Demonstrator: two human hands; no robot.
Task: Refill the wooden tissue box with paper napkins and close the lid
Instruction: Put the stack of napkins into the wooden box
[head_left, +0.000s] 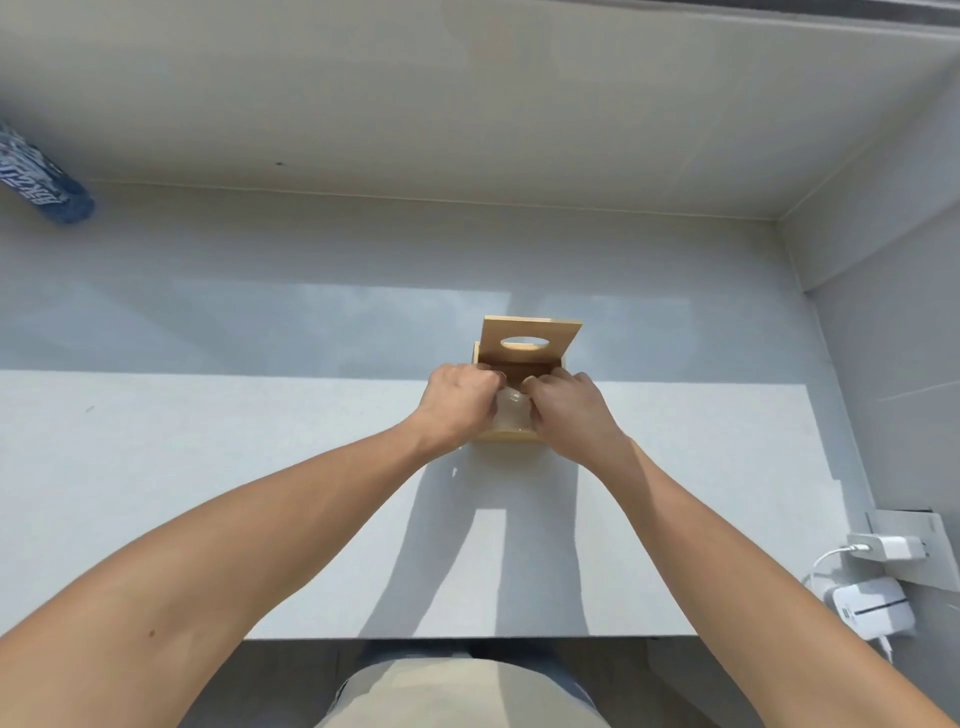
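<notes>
A small wooden tissue box (511, 435) stands on the white table (208, 467), right in front of me. Its lid (530, 340), with an oval slot, is swung up and leans back at the far side. A white, shiny pack of paper napkins (513, 410) sits in the box's open top. My left hand (460, 402) and my right hand (563, 408) are both closed on the pack from either side, fingertips at the far edge of it. My hands hide most of the box's inside.
A blue patterned bottle (44, 179) lies at the far left by the wall. At the right edge a white charger (885, 546) with a cable and a small white device (870, 608) sit by the side wall. The table's near edge runs just in front of my body.
</notes>
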